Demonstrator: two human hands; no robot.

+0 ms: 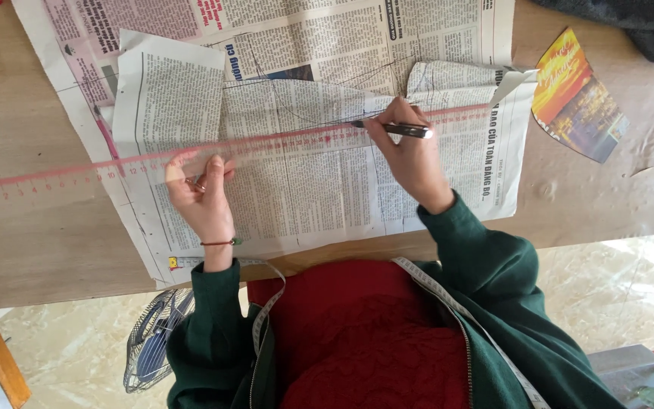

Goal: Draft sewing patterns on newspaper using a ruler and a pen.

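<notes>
Ruler [191, 151] pressed flat across newspaper sheets [297, 174] on the wooden counter [39, 242].

Left hand [202, 193] lies open, fingers spread on the clear pink ruler; right hand [410, 151] has its grip closed on a pen [395, 129], tip at the ruler's edge. A colourful card [577, 98] lies well apart to the right; a tape measure [463, 310] hangs round the neck.

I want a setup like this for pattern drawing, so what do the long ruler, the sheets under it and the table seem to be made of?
Ruler: likely clear plastic, glossy, since the print shows through its pink tint. Sheets: newsprint, thin matte paper, creased. Table: looks like wood or wood laminate, brown with faint grain.
</notes>
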